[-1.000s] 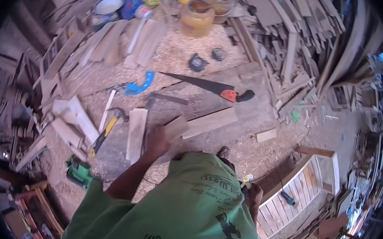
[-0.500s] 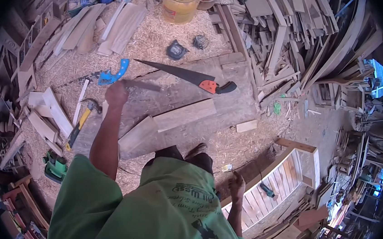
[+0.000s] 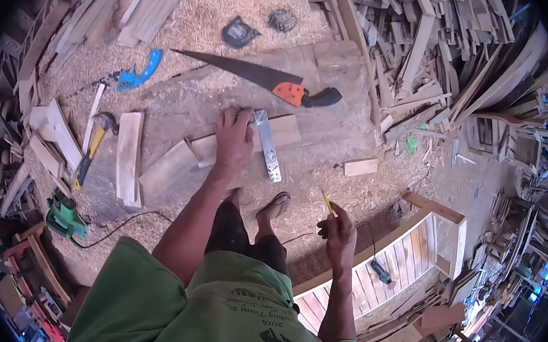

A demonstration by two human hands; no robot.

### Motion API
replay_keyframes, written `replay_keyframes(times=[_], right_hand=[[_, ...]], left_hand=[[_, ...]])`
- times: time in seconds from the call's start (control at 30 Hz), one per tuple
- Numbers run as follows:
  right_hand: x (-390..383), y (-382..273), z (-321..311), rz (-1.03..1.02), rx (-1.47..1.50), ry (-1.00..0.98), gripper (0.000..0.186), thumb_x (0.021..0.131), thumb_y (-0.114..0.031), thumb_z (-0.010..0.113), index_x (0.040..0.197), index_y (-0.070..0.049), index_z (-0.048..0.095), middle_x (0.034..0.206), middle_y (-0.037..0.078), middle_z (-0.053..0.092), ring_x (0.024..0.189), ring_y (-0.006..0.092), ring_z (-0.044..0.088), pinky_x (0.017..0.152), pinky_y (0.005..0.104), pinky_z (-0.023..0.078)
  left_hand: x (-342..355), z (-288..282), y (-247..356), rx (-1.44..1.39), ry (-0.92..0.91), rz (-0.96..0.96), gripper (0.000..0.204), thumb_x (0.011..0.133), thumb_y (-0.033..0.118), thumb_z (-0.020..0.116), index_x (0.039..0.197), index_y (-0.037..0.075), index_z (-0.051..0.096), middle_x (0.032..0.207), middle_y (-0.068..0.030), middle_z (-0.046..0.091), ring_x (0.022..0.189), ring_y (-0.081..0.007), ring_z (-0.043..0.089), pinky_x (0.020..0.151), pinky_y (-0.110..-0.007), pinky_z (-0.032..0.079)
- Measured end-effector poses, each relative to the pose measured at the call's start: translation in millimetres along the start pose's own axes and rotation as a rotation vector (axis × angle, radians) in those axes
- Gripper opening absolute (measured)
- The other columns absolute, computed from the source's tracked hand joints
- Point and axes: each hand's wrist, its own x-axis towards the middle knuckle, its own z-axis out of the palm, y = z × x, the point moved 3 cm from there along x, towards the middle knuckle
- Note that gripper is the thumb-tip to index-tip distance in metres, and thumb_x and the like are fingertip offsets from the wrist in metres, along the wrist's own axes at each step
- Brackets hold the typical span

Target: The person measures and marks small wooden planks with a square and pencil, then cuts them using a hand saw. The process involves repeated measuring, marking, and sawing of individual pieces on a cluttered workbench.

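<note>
- The right hand is curled shut around a yellow pencil, its tip pointing up and away, held over the sawdust-strewn ground near a sandalled foot.
- The left hand lies palm down with fingers spread flat on a wooden board, fingertips touching a metal try square that rests across the same board.
- Left of the board lie a short plank and a yellow-handled hammer.
- Beyond the square, a handsaw with an orange and black handle lies on the work surface.
- Farther off sits a blue tool.
</note>
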Motion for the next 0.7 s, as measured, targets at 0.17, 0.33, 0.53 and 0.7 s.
replay_keyframes(times=[0.17,0.33,0.53,0.7], right_hand=[[35,-21,11,-0.122,0.092,0.001,0.043,0.118,-0.013,0.051,0.16,-0.007,0.06,0.093,0.01,0.079,0.077,0.0148,0.071,0.072,0.0326,0.059],[63,-50,43,-0.232,0.107,-0.089,0.044,0.119,-0.01,0.051,0.162,-0.007,0.056,0.102,0.012,0.08,0.079,0.0153,0.071,0.073,0.0332,0.058],[72,-63,62,-0.281,0.081,-0.163,0.039,0.12,-0.014,0.054,0.158,-0.009,0.06,0.094,0.008,0.079,0.077,0.0116,0.069,0.071,0.0302,0.057],[85,-53,64,-0.326,-0.003,-0.128,0.038,0.117,-0.01,0.055,0.155,-0.012,0.062,0.078,0.01,0.076,0.065,0.0175,0.071,0.063,0.0372,0.058]], left_hand=[[-4,7,0,0.033,0.088,0.024,0.049,0.091,0.008,0.067,0.14,0.006,0.068,0.136,-0.0206,0.061,0.128,-0.0446,0.054,0.112,-0.06,0.043],[-6,10,6,0.087,0.169,0.012,0.046,0.093,0.013,0.067,0.139,0.005,0.068,0.135,-0.0219,0.062,0.126,-0.046,0.055,0.11,-0.061,0.044],[-7,8,9,0.093,0.18,-0.014,0.041,0.099,0.02,0.071,0.137,0.005,0.068,0.131,-0.0196,0.064,0.122,-0.0437,0.057,0.108,-0.058,0.046],[-7,10,7,0.067,0.189,0.001,0.039,0.099,0.02,0.074,0.137,0.007,0.07,0.128,-0.0162,0.065,0.121,-0.041,0.058,0.106,-0.056,0.047]])
